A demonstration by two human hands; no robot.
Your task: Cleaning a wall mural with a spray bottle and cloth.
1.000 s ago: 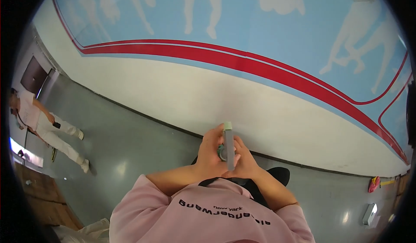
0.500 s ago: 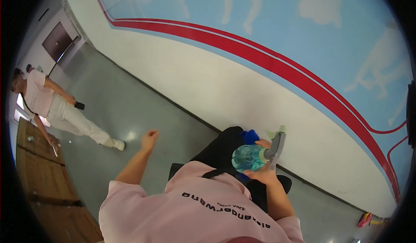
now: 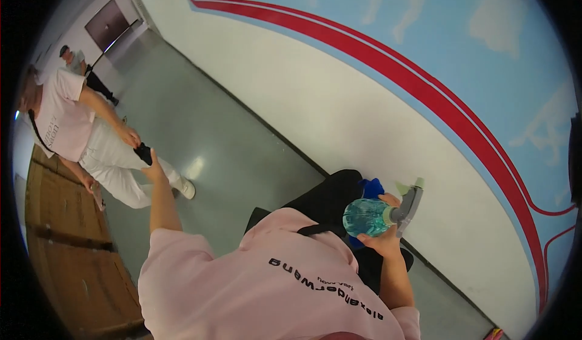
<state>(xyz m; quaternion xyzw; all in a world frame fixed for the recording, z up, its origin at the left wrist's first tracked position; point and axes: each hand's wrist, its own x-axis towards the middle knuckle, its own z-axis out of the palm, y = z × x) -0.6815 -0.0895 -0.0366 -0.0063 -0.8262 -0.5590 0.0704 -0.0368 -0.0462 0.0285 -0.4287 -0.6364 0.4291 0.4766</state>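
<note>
1. Swung further out to the left than half a second before: left hand, arm stretched toward the middle left of the frame, close to a small black object held by another person in a pale pink shirt and white trousers.
2. Could not tell whether the left hand was spread or curled; seen edge-on and small, apparently holding nothing.
3. Stayed low at centre right, as before: right hand, fingers wrapped round the neck of a spray bottle.
4. Bottle body teal and translucent, lying roughly sideways, with a grey trigger head and pale green nozzle pointing up and right toward the wall.
5. Just behind the bottle, touching or nearly so: a blue cloth, partly hidden, against dark trousers.
6. Filling the lower centre: own pink shirt with dark lettering, a black strap across it.
7. Upper right: white wall with a red stripe and light blue above.
8. Grey floor through the middle; brown cardboard boxes at lower left.
9. Far upper left: a second person, small, near a dark doorway.
</note>
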